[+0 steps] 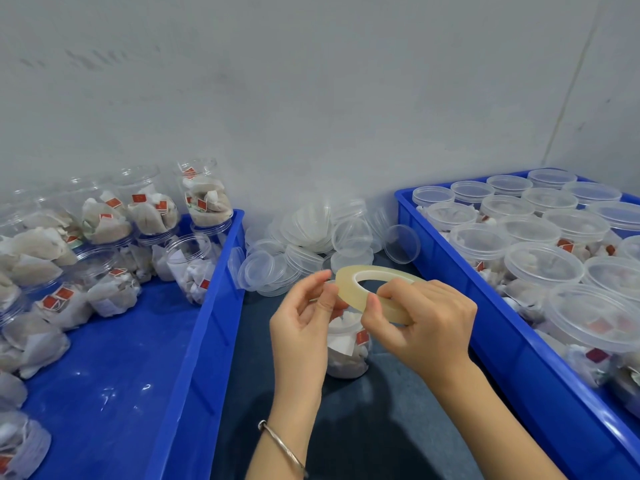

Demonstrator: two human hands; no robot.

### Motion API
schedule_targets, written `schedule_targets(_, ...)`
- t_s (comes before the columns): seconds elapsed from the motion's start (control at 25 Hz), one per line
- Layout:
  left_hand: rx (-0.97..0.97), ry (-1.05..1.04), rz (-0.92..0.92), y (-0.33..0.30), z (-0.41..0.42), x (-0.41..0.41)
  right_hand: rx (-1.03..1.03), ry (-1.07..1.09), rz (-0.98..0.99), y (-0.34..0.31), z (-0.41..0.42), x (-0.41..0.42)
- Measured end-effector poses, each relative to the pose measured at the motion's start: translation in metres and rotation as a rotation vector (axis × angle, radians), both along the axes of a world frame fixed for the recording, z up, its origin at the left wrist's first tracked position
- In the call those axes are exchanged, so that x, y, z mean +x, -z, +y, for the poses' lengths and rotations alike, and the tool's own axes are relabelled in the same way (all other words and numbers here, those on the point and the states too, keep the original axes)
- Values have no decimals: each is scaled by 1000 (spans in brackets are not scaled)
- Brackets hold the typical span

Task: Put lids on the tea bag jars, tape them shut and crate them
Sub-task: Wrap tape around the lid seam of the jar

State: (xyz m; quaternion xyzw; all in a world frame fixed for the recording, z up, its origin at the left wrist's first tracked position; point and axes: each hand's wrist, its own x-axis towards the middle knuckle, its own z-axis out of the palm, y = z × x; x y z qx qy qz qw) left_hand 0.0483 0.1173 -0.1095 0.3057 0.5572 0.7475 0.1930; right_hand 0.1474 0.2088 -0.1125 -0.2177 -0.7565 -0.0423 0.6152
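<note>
Both hands are hiding the jar's (348,351) lid at the tabletop's middle. Right hand (422,320) is gripping the tape roll (375,289); left hand (304,323) is pinching its edge. Loose lids (311,237) are lying behind, between two blue crates (194,341).

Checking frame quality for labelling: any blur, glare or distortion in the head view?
Head view: soft, even light; the hands' faint shadow falls on the dark table. Wide-angle bending curves the right crate rim. Edges go soft, and the jars in the left crate look smeared. No harsh glare.

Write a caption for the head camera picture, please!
Right hand grips a clear tape roll while left hand pinches its end above a tea bag jar.
</note>
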Motion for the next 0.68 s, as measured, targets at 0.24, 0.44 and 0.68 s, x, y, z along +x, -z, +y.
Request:
schedule_targets(0.24,22,-131,124,1,-3,7,32,12,1,1,1,-1)
schedule_targets(0.44,35,-87,-127,-1,-3,6,60,-11,5,2,2,0)
schedule_targets(0.68,-67,-17,-91,-2,-3,4,102,-60,-33,1,4,1)
